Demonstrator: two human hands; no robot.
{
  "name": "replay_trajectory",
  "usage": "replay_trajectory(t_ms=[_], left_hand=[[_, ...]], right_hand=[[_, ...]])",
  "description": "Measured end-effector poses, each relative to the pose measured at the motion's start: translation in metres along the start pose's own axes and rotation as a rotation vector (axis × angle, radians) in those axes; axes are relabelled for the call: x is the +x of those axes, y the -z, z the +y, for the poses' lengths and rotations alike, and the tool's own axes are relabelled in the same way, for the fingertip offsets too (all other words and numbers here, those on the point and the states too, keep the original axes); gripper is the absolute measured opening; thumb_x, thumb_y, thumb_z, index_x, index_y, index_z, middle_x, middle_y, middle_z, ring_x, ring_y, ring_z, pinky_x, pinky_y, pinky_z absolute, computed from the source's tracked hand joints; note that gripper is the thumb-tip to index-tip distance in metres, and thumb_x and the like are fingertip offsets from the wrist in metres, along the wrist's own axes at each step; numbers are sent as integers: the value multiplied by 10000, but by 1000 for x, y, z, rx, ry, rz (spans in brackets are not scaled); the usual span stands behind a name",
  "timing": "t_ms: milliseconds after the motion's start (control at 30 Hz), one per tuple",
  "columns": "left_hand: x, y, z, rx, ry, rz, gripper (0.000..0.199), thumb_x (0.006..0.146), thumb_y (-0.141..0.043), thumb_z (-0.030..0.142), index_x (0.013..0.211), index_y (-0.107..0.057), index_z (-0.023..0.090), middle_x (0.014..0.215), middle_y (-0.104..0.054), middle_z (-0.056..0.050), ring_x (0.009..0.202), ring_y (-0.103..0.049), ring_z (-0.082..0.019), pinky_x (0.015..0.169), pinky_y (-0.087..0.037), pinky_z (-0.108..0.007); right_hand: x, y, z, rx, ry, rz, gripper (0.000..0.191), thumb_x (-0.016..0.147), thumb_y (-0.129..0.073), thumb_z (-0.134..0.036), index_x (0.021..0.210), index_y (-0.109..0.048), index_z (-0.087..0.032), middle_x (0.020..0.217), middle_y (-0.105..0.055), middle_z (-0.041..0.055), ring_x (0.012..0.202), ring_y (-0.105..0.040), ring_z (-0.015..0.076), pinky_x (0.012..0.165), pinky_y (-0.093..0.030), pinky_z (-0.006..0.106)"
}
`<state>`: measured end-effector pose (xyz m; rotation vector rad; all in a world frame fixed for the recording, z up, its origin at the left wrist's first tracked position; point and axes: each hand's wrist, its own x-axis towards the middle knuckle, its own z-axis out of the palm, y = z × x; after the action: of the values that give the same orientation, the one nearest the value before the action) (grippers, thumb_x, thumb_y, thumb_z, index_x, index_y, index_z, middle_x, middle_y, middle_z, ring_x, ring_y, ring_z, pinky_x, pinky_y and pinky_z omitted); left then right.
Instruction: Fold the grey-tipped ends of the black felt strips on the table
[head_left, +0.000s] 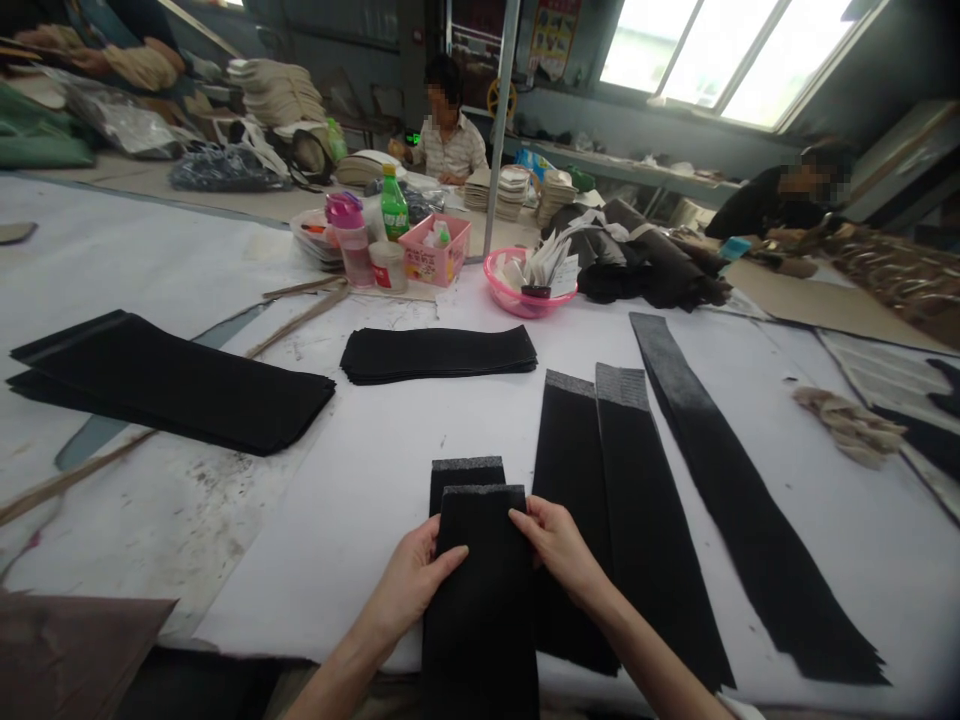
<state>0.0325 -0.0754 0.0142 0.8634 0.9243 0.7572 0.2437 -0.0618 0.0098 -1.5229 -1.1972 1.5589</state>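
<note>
A black fabric strip [484,590] with a grey far edge hangs between my two hands at the table's front. My left hand [412,575] grips its left edge, thumb on top and fingers beneath. At the upper right corner my right hand [553,540] pinches the same strip. Another black piece with a grey edge [469,467] shows just behind it, mostly hidden. Beside my right hand lie two grey-ended black strips [652,500], side by side and partly overlapping. Farther right, a long stack of black strips [720,470] lies at a slant.
Black fabric stacks lie at left [172,375] and centre [439,353] on the white-covered table [352,520]. Behind them stand a pink basket [437,252], a green bottle [393,205] and a pink bowl [529,300] beside a metal pole [501,130]. A crumpled cloth [851,425] lies right. Other people work beyond.
</note>
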Motion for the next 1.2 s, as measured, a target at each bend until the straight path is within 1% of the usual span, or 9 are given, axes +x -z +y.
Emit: replay_trajectory(t_ms=[100,167,267,333,400,467,600,800,1200], left_hand=[[3,7,2,165,-16,79,361,820,-616,370,1085,-528,141,914,-689,-64,818,-651,-212,762,-528,-327],[5,13,2,322,-64,168,291,840,-581,409,993,-544,164,786,-661,-16,733,-635,-182,679,-517,-273],[10,19,2,526,-58,298,293,874,-491,480,795,-512,198,585,-547,51,483,-537,-127,443,-409,-208],[13,21,3,636,-5,348,340,887,-440,513,733,-483,212,485,-470,76,381,-468,-118,381,-333,-205],[16,23,6,772,-10,386,350,899,-415,508,722,-495,217,449,-456,79,391,-476,-121,433,-344,-209],[19,25,9,931,-50,426,343,904,-417,487,712,-510,219,477,-495,69,445,-492,-121,499,-345,-216],[24,28,14,1111,-46,460,331,901,-428,468,698,-513,221,568,-562,52,520,-502,-126,546,-306,-229],[30,33,13,1157,-9,444,364,922,-369,469,674,-467,222,545,-536,49,504,-461,-128,538,-259,-232],[40,39,14,1165,44,455,392,913,-378,490,653,-481,215,511,-509,42,477,-455,-126,525,-257,-241]], right_hand=[[15,1,6,-158,30,2,344,881,-517,-484,711,-515,-185,522,-469,-51,436,-478,115,390,-317,197],[22,1,6,-264,53,9,340,905,-486,-440,671,-486,-193,499,-443,-55,429,-489,117,399,-306,200],[27,0,-2,-461,99,53,362,916,-491,-394,617,-460,-193,489,-445,-53,441,-498,115,441,-299,207],[30,-1,-9,-633,130,114,354,911,-523,-368,608,-474,-191,495,-471,-49,469,-498,115,478,-290,214],[32,-2,-14,-790,155,170,318,896,-568,-343,623,-504,-194,525,-513,-44,511,-504,119,508,-277,221],[34,-3,-15,-875,172,205,283,874,-614,-328,641,-524,-197,583,-557,-40,556,-515,121,524,-263,225],[39,-2,-12,-882,156,211,261,867,-633,-342,666,-540,-204,648,-595,-39,601,-530,127,533,-247,226],[46,0,-12,-870,91,217,296,928,-538,-379,682,-567,-215,617,-596,-33,581,-535,131,516,-225,234],[56,-1,-8,-923,47,232,302,913,-553,-411,677,-566,-223,601,-593,-31,551,-522,135,506,-202,243]])
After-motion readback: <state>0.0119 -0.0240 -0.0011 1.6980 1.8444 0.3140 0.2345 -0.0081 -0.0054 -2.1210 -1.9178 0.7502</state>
